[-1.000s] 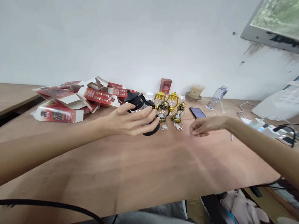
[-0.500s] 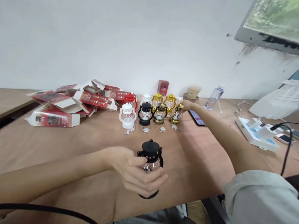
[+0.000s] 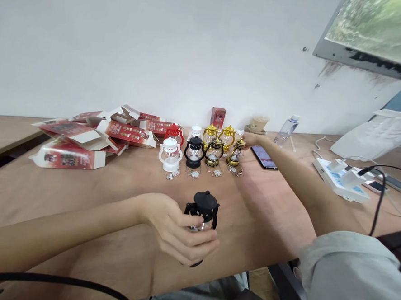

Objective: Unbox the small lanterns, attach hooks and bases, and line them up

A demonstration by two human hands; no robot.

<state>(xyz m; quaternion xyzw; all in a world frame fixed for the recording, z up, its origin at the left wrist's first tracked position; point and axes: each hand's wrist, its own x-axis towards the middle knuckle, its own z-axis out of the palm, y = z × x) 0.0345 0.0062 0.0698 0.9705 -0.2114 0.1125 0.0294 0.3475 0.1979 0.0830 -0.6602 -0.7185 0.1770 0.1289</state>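
My left hand (image 3: 183, 232) is wrapped round a small black lantern (image 3: 207, 202) with a clear globe, close to the table's front edge. My right hand (image 3: 252, 140) reaches far out, beside a bronze-coloured lantern (image 3: 236, 153) at the right end of the group. Its fingers are hidden behind that lantern, so what they touch does not show. In the group stand a white lantern (image 3: 170, 155), a black lantern with a clear globe (image 3: 195, 152), a second bronze lantern (image 3: 214, 152), a red lantern (image 3: 175, 133) and two gold lanterns (image 3: 227, 136).
Opened red boxes (image 3: 75, 135) lie heaped at the left. An upright red box (image 3: 218, 117) stands by the wall. A phone (image 3: 264, 157), a lidded cup (image 3: 259, 123), a bottle (image 3: 286, 130) and a power strip (image 3: 341, 181) with cables are at the right. Small clear-wrapped pieces (image 3: 216, 172) lie before the lanterns.
The black lantern in my left hand has tilted slightly, and its top has shifted a little to the right. My right hand stays by the bronze lantern.
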